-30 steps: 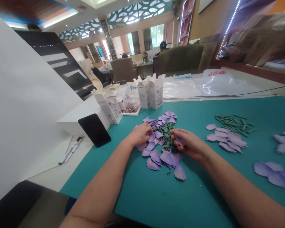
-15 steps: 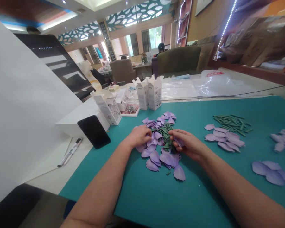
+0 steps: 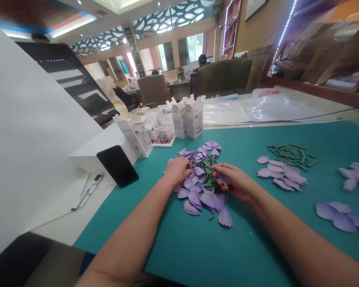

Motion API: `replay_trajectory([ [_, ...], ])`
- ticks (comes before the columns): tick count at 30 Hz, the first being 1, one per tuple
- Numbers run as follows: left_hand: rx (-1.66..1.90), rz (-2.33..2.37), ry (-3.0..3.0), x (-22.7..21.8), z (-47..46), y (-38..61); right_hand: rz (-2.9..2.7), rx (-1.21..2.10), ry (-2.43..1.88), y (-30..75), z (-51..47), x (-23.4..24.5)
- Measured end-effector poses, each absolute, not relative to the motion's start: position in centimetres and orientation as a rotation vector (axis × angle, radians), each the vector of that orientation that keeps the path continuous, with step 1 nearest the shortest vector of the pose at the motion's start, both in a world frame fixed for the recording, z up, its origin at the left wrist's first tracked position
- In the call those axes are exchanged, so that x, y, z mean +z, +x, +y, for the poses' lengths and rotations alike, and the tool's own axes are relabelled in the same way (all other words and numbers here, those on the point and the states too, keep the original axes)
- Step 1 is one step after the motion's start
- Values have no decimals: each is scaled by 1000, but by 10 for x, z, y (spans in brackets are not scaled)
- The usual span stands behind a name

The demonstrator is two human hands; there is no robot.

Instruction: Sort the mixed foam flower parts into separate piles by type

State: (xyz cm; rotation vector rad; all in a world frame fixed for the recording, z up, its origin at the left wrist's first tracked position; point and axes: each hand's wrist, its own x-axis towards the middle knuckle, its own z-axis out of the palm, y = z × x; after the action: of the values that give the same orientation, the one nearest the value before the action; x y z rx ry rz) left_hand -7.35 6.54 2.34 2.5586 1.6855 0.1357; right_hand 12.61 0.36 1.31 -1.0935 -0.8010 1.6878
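Note:
A heap of purple petals (image 3: 202,197) mixed with small green leaf pieces (image 3: 209,167) lies on the teal mat (image 3: 197,247). My left hand (image 3: 176,170) rests on the heap's left side, its fingers curled down onto the petals; what they grip is hidden. My right hand (image 3: 235,181) sits on the heap's right side, fingers pinched on a purple petal (image 3: 224,179). The two hands are a short gap apart over the green pieces.
Sorted rows of purple petals (image 3: 283,175) and a pile of green sticks (image 3: 288,152) lie to the right, more petals (image 3: 341,211) at far right. White cartons (image 3: 187,117) stand behind the heap. A black phone (image 3: 117,165) and a pen (image 3: 86,192) lie left. People sit far behind.
Both hands stay on the heap; my left hand's fingers have shifted slightly among the petals. The view has drifted a little.

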Motion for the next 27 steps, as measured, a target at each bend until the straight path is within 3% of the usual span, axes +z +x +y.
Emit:
replay_trajectory([
  [12, 487, 1697, 2336, 34, 67, -81, -797, 1689, -1109, 124, 2, 16],
  [18, 900, 1264, 2177, 47, 35, -54, -799, 1784, -1088, 117, -5, 22],
  [23, 912, 1115, 2308, 48, 17, -39, -733, 1943, -978, 111, -10, 25],
  [27, 921, 1252, 2320, 50, 30, -52, -671, 1936, -937, 113, -8, 27],
])
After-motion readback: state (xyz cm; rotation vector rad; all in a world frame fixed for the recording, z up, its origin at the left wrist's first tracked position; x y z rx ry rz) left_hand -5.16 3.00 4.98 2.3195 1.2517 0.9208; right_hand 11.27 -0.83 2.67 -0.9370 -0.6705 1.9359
